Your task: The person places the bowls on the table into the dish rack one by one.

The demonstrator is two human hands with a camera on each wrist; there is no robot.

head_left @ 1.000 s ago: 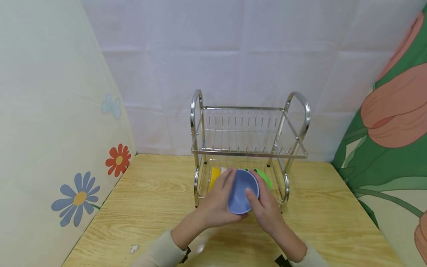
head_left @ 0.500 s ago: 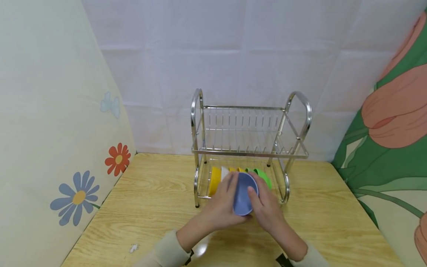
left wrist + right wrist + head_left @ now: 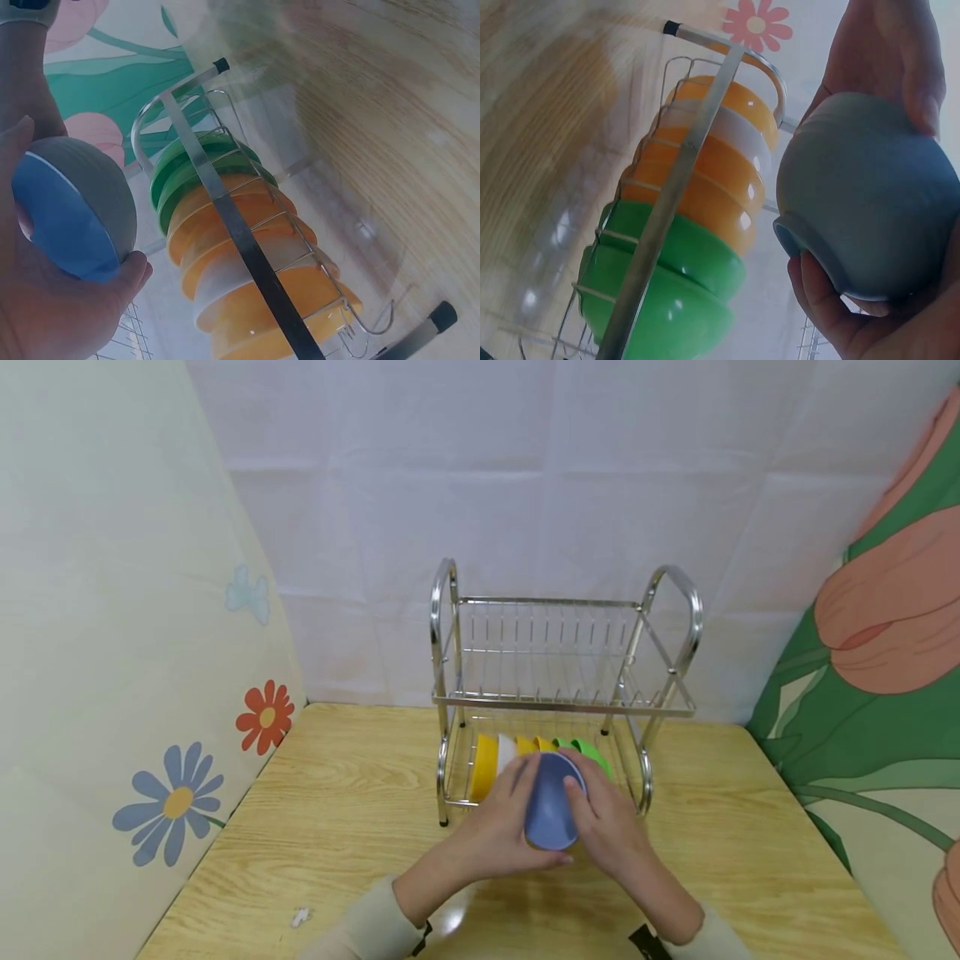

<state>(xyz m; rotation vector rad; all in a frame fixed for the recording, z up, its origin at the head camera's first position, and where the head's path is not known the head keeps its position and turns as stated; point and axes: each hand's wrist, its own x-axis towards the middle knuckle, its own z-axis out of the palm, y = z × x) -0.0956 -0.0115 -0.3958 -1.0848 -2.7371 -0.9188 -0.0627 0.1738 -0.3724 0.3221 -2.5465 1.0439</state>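
Note:
A blue bowl [image 3: 553, 806] is held tilted between both hands in front of the dish rack, its hollow side facing the head camera. My left hand [image 3: 498, 827] grips its left side, thumb along the rim in the left wrist view. On the other side my right hand [image 3: 611, 818] holds it, the thumb over the rim and fingers behind. In the right wrist view the bowl's outer wall [image 3: 870, 195] and foot ring show, with fingertips right at the ring. Behind the hands, yellow [image 3: 484, 767], white [image 3: 506, 750] and green bowls [image 3: 592, 756] stand on edge in a row on the rack's lower tier.
The two-tier metal dish rack [image 3: 562, 704] stands at the back of the wooden table [image 3: 360, 793]; its upper tier has wire dividers. A small white scrap [image 3: 300, 917] lies front left. A white cloth [image 3: 375, 527] hangs behind, with floral panels on both sides.
Both hands have shifted slightly right and toward the person with the blue bowl, turning it a little. More of the bowls in the rack now shows.

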